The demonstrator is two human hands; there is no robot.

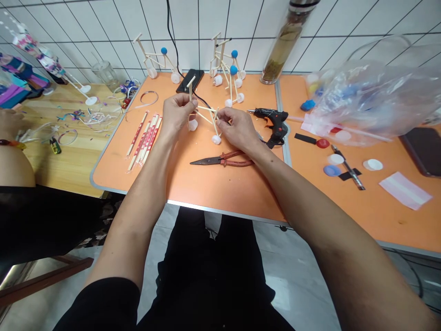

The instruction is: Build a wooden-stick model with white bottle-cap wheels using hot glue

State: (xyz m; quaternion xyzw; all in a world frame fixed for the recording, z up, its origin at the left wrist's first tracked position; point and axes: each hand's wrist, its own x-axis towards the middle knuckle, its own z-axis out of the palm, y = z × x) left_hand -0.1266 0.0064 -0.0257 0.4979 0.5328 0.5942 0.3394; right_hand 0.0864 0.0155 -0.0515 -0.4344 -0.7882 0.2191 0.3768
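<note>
Between my two hands is a small bicycle model [206, 116] made of thin wooden sticks with white bottle-cap wheels. My left hand [177, 112] pinches its upright stick end, near one wheel. With its fingertips, my right hand [237, 126] grips the other end, above the second wheel; the exact contact is partly hidden. Needle-nose pliers [215, 161] with red handles lie just below, partly under my right forearm. To the right of that hand rests a black glue gun [270, 122]. Wrapped chopsticks [146, 140] lie left of my left wrist.
Finished-looking stick bicycles [155, 59] with blue balls stand along the tiled wall. A black phone [190, 81] and a tall bottle [285, 43] are at the back. Rightward lie a plastic bag [386, 101], loose caps [373, 164] and a pen [347, 168]. Another person's arm [15, 161] is at left.
</note>
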